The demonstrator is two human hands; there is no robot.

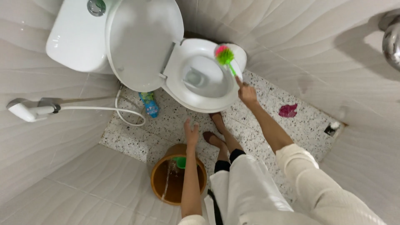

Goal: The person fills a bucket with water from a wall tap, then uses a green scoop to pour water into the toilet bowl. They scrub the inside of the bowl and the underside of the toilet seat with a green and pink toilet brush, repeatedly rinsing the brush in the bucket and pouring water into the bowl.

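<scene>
One hand (247, 94) holds brush (225, 57) over toilet (199, 101).

One package is visible: a small plastic bottle (149, 104) lying on the speckled floor (291, 125). Taking the toilet bowl (200, 79) as the landmark, the bottle lies just beside its base, on the side of the raised lid, and partly under the lid's edge. The bottle is blue, with a label of mixed colours, mostly green and yellow, around its upper part. It lies on its side, with the lower end pointing away from the bowl. No signs or screens are visible.
</scene>
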